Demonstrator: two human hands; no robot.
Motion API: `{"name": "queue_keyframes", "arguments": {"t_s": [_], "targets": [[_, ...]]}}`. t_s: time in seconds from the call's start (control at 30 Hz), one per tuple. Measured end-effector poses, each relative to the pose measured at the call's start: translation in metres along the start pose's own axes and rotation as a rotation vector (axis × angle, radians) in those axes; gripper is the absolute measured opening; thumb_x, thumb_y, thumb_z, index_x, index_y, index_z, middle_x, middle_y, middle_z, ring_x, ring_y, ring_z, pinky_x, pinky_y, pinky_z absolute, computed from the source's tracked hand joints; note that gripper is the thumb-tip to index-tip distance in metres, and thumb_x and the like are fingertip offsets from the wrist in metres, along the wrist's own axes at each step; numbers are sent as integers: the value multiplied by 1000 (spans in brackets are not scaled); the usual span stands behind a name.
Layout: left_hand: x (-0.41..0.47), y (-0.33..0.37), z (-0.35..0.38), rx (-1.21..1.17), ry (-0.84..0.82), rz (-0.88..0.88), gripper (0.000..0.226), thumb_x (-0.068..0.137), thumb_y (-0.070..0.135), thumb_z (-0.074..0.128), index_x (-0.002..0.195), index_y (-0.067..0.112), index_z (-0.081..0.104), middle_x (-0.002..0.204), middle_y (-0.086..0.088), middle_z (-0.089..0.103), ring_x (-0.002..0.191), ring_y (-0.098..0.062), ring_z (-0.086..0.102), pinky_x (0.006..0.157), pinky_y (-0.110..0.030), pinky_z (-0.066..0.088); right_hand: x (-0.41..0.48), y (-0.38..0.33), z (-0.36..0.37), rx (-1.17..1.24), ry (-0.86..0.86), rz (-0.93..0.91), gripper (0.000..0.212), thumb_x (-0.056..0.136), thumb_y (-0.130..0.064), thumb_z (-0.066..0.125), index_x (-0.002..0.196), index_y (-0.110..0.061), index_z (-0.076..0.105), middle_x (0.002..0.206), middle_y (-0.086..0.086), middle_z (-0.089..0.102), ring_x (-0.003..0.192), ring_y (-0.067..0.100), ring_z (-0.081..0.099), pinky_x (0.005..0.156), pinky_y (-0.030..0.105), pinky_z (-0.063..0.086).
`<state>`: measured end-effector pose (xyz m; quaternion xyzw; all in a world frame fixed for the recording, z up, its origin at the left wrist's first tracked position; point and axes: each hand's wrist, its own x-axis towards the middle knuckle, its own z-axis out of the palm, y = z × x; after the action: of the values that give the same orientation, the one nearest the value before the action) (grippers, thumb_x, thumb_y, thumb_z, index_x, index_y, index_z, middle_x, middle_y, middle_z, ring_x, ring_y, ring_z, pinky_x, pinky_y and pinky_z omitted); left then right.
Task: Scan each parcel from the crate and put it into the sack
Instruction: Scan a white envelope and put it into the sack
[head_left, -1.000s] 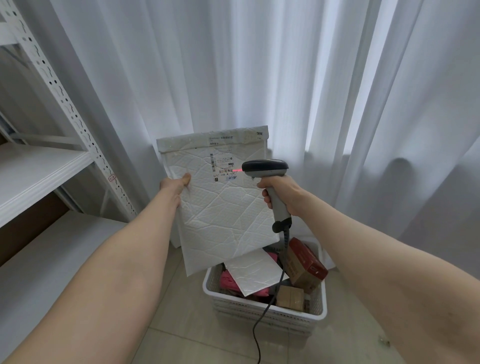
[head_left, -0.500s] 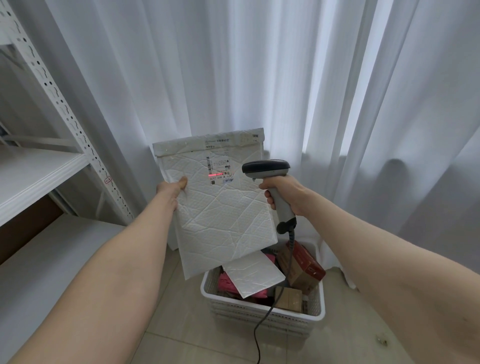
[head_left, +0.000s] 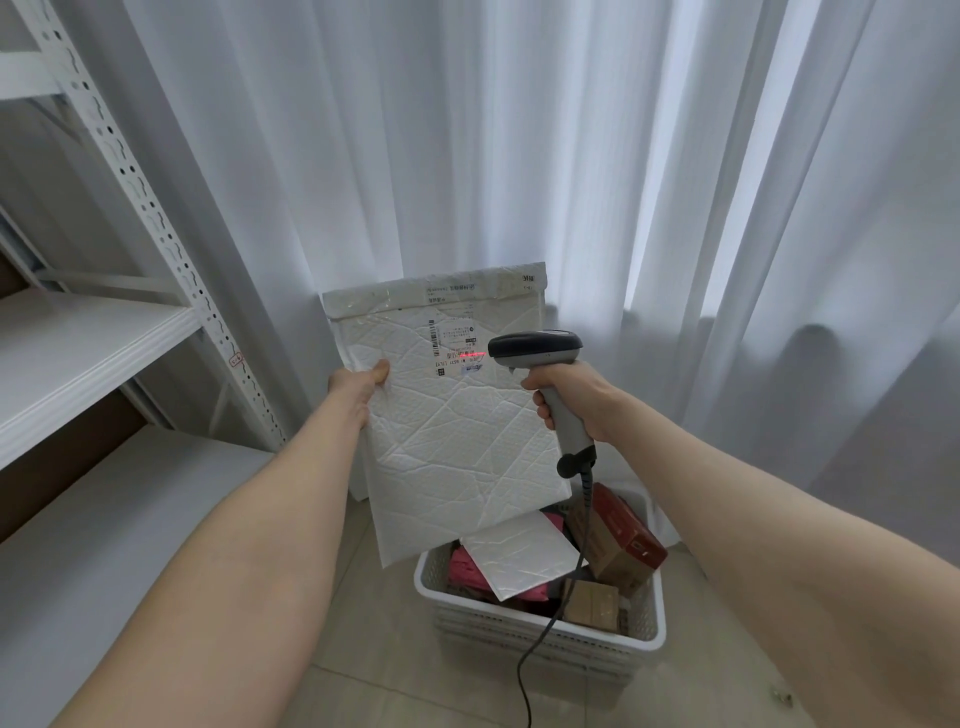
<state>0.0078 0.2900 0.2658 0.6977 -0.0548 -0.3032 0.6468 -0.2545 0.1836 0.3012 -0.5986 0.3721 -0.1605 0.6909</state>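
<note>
My left hand (head_left: 360, 383) pinches the left edge of a white bubble mailer (head_left: 457, 431) and holds it upright above the crate. My right hand (head_left: 571, 397) grips the handle of a grey barcode scanner (head_left: 540, 358), whose head points at the mailer's label (head_left: 454, 345). A red scan line glows on that label. Below stands the white crate (head_left: 545, 623) with another white mailer (head_left: 519, 558), a pink bag (head_left: 467, 569), a red-and-brown box (head_left: 618, 535) and a small cardboard box (head_left: 592, 605). No sack is in view.
White metal shelving (head_left: 93, 338) runs along the left, its perforated upright close to my left arm. White curtains (head_left: 571, 156) hang behind the crate. The scanner's black cable (head_left: 550, 623) drops across the crate's front to the tiled floor (head_left: 395, 686).
The red scan line has shifted right on the label, back beside the scanner head. Mailer and scanner stay held up in about the same place.
</note>
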Motion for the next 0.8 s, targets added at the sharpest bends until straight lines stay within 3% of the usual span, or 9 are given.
{"name": "queue_keyframes", "arguments": {"t_s": [0.47, 0.67, 0.73, 0.8], "targets": [[-8, -2, -26, -14, -22, -25, 49, 82, 11, 75, 124, -4, 54, 122, -21, 60, 110, -35, 61, 90, -51, 50, 2, 13, 34, 113, 70, 4, 6, 86, -6, 65, 92, -6, 65, 74, 11, 64, 52, 15, 55, 49, 25, 47], [-34, -7, -54, -83, 32, -36, 44, 89, 13, 67, 127, -1, 52, 126, -20, 58, 115, -35, 57, 95, -50, 48, -3, 27, 60, 187, 118, 78, 11, 84, -5, 69, 94, -2, 65, 75, 11, 62, 56, 16, 56, 53, 26, 49], [-46, -12, -68, -118, 79, -39, 38, 91, 13, 64, 126, 2, 53, 118, -16, 61, 111, -33, 59, 87, -45, 50, -8, 34, 70, 207, 114, 128, 15, 85, -9, 70, 97, -3, 64, 75, 11, 63, 59, 17, 56, 58, 28, 50], [-62, -19, -83, -174, 129, -54, 33, 93, 8, 60, 125, 2, 54, 99, -10, 62, 95, -30, 61, 80, -45, 50, -17, 46, 80, 218, 83, 191, 19, 85, -15, 72, 98, -5, 63, 77, 10, 64, 63, 19, 58, 64, 32, 53]]}}
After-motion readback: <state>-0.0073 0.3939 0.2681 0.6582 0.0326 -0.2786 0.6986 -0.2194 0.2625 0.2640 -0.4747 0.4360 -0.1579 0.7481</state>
